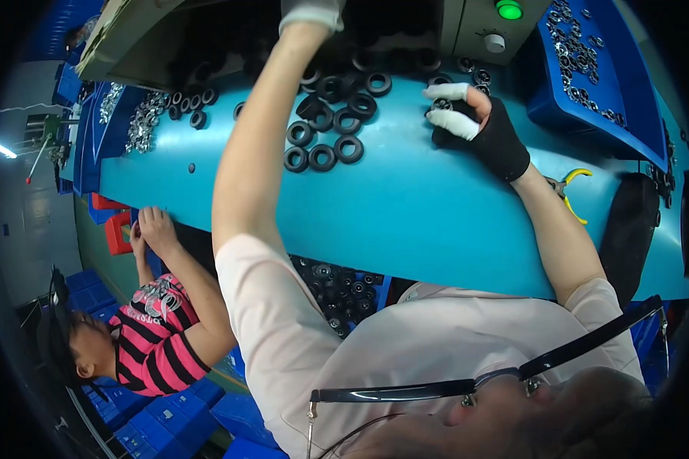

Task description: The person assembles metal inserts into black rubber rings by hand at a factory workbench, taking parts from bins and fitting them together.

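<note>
My left hand (311, 14), in a white glove, reaches far forward to the dark opening of a machine. The picture's top edge cuts off its fingers, so what they do is hidden. On the right, my right hand (478, 126) wears a black glove with white coverings on the fingertips. Between its thumb and finger sits a small shiny wheel hub (442, 105); something dark below it is partly hidden by the hand. Several black rubber tires (348, 149) lie loosely on the blue-green table (406, 222) between my arms.
A grey machine (471, 38) with a green light and a knob stands at the back. Blue bins (547, 99) hold metal hubs. Yellow-handled pliers (570, 191) lie by my right forearm. A bin of dark wheels (344, 294) sits below the table edge. A co-worker in a striped shirt (168, 336) sits left.
</note>
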A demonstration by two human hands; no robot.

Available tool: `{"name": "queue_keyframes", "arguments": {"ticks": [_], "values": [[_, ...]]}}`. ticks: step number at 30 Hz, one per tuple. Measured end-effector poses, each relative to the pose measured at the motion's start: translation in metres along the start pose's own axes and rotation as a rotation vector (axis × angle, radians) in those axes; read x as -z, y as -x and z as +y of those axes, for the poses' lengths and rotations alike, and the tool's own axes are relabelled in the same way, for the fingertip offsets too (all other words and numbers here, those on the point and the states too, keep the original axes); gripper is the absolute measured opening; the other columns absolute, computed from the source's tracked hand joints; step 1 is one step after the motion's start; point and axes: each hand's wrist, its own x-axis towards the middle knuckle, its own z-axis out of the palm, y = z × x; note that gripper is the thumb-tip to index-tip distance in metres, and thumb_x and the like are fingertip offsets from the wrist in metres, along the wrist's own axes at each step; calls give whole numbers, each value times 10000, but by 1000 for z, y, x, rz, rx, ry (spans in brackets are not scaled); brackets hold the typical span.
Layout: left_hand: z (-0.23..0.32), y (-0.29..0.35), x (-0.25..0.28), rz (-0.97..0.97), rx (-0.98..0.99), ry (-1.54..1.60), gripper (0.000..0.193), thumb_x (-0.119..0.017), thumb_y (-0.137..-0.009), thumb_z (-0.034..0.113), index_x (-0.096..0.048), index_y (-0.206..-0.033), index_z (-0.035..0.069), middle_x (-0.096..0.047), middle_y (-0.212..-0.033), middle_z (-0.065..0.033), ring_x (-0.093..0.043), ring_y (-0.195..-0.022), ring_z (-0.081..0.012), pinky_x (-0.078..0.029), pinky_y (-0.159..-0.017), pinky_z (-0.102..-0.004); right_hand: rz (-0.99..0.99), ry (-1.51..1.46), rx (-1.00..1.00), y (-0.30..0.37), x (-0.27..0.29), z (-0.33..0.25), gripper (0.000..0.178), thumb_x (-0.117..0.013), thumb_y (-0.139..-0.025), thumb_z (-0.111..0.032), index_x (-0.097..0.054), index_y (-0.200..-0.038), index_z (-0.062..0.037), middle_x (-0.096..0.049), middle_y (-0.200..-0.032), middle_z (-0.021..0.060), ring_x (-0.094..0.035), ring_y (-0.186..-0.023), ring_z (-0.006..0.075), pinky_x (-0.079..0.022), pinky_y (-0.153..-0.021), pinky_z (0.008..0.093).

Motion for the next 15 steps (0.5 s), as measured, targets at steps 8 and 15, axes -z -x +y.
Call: {"name": "queue_keyframes", "arguments": {"ticks": [8,15], "values": [[-46,-141,-60,-156,25,-900,439,-537,-824,361,-556,-1147,64,-557,-1200,-171,-517,-1119,-314,-420,-920,-383,-31,189,106,2,-9,12,306,-686,-797,-142,-593,-1064,-25,-636,-828,98,-612,-748,153,-484,-710,271],[-50,-167,-91,-156,-150,-851,416,-508,-858,326,-522,-1190,76,-534,-1221,-161,-491,-1143,-303,-387,-955,-381,-135,73,-23,-4,0,-6,319,-676,-802,-129,-563,-1076,-12,-630,-941,122,-610,-805,169,-480,-724,280]]}}
